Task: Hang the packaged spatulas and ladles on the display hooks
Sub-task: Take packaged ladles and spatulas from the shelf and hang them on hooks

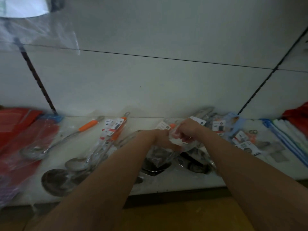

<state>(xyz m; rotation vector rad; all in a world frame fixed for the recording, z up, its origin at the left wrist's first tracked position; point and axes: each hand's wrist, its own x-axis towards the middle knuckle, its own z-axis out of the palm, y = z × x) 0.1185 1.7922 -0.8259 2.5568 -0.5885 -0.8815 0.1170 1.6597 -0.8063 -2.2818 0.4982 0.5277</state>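
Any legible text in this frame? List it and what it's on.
None readable.
Tags on the ladles: print and a small portrait, blurred.
Cards on the right packs: portrait and barcode-like marks, too small to read.
White card by the right hand: text lines, blurred.

One head-worn view only: the white shelf (166, 184) is seen from above at close range, the back panel (150, 80) is faced straight on, both forearms reaching forward.
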